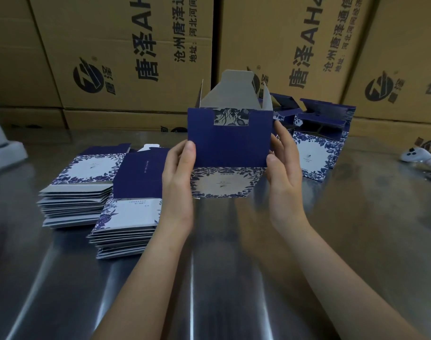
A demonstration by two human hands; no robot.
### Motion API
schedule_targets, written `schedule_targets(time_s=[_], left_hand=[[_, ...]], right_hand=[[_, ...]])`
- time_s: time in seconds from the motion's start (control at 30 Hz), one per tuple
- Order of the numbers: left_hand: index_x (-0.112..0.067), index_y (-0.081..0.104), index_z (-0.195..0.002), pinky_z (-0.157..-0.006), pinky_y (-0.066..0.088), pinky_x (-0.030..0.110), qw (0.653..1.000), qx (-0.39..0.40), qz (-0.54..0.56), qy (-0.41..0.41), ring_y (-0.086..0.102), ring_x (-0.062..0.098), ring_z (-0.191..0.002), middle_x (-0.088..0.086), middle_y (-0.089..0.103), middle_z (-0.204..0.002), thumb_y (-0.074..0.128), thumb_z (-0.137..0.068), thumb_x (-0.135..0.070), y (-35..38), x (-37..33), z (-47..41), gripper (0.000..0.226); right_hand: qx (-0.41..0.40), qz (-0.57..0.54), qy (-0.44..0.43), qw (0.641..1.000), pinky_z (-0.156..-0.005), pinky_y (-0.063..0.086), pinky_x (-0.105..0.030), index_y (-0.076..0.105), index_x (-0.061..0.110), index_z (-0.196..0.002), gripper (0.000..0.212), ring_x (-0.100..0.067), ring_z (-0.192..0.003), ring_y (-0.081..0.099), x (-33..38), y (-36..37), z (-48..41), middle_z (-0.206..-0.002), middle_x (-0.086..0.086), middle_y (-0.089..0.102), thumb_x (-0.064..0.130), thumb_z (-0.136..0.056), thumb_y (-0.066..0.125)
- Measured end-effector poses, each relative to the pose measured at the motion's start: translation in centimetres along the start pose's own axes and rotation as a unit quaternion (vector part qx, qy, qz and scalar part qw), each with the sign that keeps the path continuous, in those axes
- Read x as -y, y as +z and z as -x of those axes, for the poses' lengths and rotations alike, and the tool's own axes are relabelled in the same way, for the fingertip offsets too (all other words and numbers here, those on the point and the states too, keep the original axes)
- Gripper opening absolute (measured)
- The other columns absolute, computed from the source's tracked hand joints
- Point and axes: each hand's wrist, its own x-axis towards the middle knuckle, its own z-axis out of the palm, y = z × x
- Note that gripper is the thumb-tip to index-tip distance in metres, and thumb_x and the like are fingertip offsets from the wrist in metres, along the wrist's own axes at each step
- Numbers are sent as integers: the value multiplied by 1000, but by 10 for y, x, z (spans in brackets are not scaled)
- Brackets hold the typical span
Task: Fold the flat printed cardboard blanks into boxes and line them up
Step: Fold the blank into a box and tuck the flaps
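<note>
A half-formed blue and white floral box point(230, 143) is held up over the steel table point(234, 266), its grey flaps standing open at the top. My left hand point(179, 173) grips its left edge, thumb on the dark blue panel. My right hand point(283, 165) grips the right edge the same way. Two stacks of flat printed blanks lie to the left: a far stack point(79, 190) and a nearer stack point(128, 224). Folded boxes point(317, 143) stand behind my right hand, their top flaps open.
Large brown cartons point(136, 50) with black print wall off the back of the table. A white handheld controller point(418, 158) lies at the right edge. A white object point(3, 148) sits at the far left.
</note>
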Motion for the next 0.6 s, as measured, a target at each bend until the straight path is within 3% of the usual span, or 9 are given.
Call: schedule_targets(time_s=[0.23, 0.37, 0.43, 0.53, 0.6], left_hand=[[-28, 52, -130, -83, 52, 21, 999, -21, -45, 7, 63, 1, -108, -11, 64, -120, 54, -83, -50, -2, -4, -2, 52], [-29, 48, -136, -98, 51, 34, 986, -39, -146, 67, 58, 6, -115, -10, 59, -125, 50, -88, -45, -4, -8, 0, 51], [-37, 41, -138, -100, 50, 42, 974, -33, -196, 106, 55, 9, -121, -8, 54, -133, 48, -89, -45, -7, -9, 0, 50], [-60, 19, -141, -90, 52, 50, 949, 15, -277, 152, 57, 17, -118, -10, 42, -144, 41, -89, -48, -10, -13, 0, 58], [-66, 6, -141, -75, 54, 40, 927, 47, -330, 174, 58, -5, -103, -18, 36, -143, 37, -91, -44, -11, -15, 0, 63]], right_hand=[[-1, 18, -10, 1000, -106, 45, -42, 37, 32, -141, 50, -16, -127, 52, -1, 0, 2, -140, -2, 51, 10, -96, 35], [-5, 37, -18, 999, -110, 41, -42, 39, 36, -137, 52, -13, -132, 47, -5, 1, 3, -140, 4, 51, 6, -95, 32], [-10, 47, -21, 999, -108, 43, -35, 41, 38, -135, 51, -9, -131, 47, -6, 1, 3, -137, 11, 53, 7, -96, 31], [-24, 59, -19, 998, -101, 46, -25, 42, 32, -138, 49, -4, -127, 49, -9, -2, 1, -131, 19, 55, 7, -97, 31], [-33, 70, -22, 997, -103, 48, -32, 41, 29, -140, 50, -10, -128, 50, -11, -4, 0, -133, 16, 55, 7, -97, 30]])
